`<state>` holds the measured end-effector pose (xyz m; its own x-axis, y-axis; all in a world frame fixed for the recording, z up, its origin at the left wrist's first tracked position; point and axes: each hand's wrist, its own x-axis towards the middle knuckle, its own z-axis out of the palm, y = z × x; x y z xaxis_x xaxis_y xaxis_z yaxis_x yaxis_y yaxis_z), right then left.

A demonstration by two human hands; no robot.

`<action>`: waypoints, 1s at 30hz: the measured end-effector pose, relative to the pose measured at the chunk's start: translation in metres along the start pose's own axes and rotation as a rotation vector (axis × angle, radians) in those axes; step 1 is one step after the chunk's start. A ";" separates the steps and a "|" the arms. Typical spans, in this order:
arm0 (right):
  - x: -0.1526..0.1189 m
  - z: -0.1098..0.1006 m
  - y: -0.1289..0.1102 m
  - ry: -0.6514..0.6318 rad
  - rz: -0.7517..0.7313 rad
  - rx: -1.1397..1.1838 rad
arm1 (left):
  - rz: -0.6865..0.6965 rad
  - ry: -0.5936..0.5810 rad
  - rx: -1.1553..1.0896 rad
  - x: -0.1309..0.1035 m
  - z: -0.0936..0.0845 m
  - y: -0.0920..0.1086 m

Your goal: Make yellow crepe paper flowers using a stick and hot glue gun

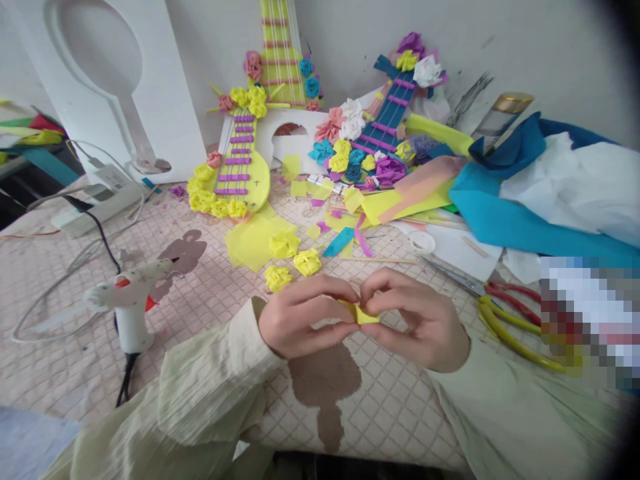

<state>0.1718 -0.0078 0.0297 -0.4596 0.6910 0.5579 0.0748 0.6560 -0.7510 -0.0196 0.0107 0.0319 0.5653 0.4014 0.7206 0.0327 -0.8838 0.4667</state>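
Between the fingertips of my left hand (307, 317) and my right hand (415, 317) is a small folded piece of yellow crepe paper (367, 316). Both hands pinch it above the table, thumbs below and fingers above, partly covering it. Just beyond my left hand lie yellow paper flowers (307, 262), and behind them a few flat yellow paper sheets (250, 240). A blue paper strip (339, 242) lies a little further off.
A white glue gun (135, 300) stands at left, its cable running to a power strip (95, 207). Decorated paper instruments, one yellow (257, 173) and one blue (387, 123), lean at the back. Scissors (500, 307) lie at right beside blue paper (525, 207).
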 end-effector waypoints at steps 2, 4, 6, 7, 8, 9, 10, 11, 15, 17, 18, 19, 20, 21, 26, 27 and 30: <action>0.000 0.000 -0.001 -0.027 -0.050 -0.086 | 0.062 -0.026 0.074 -0.003 -0.001 -0.001; 0.001 0.000 -0.002 -0.044 -0.090 -0.168 | 0.078 -0.050 0.102 -0.004 -0.002 -0.001; 0.001 0.000 -0.002 -0.057 -0.096 -0.189 | 0.081 -0.067 0.065 -0.002 -0.002 -0.002; 0.001 0.000 -0.001 -0.063 -0.078 -0.166 | 0.075 -0.064 0.027 -0.001 -0.001 -0.003; 0.001 0.000 -0.001 -0.067 -0.046 -0.125 | 0.057 -0.056 -0.020 0.001 -0.001 -0.003; 0.001 0.000 -0.001 -0.065 -0.007 -0.072 | 0.025 -0.043 -0.071 0.002 0.000 -0.003; 0.001 0.000 -0.001 -0.057 0.034 -0.019 | -0.024 -0.029 -0.119 0.004 0.001 -0.002; 0.001 0.001 -0.001 -0.042 0.069 0.028 | -0.085 -0.006 -0.164 0.005 0.002 -0.001; 0.000 0.002 -0.001 0.074 0.129 0.096 | -0.332 0.082 -0.307 0.004 0.006 0.001; -0.001 0.003 -0.001 0.108 0.145 0.108 | -0.397 0.105 -0.349 0.002 0.007 0.002; -0.001 0.004 0.000 0.110 0.153 0.120 | -0.417 0.105 -0.362 0.001 0.007 0.002; -0.001 0.004 0.000 0.106 0.161 0.134 | -0.433 0.104 -0.374 0.001 0.007 0.001; -0.001 0.005 0.000 0.100 0.169 0.148 | -0.452 0.100 -0.390 0.000 0.007 0.001; -0.001 0.005 0.001 0.097 0.179 0.164 | -0.476 0.093 -0.411 0.000 0.007 0.001; -0.001 0.007 -0.001 0.072 0.317 0.271 | -0.603 0.055 -0.612 0.001 0.009 0.001; -0.001 0.007 -0.001 0.074 0.341 0.287 | -0.612 0.059 -0.632 0.001 0.009 0.001; 0.000 0.008 -0.002 0.092 0.375 0.303 | -0.623 0.087 -0.631 0.002 0.009 0.002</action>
<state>0.1646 -0.0114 0.0281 -0.3691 0.8957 0.2479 -0.0470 0.2484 -0.9675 -0.0109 0.0071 0.0297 0.5308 0.8047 0.2658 -0.1610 -0.2122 0.9639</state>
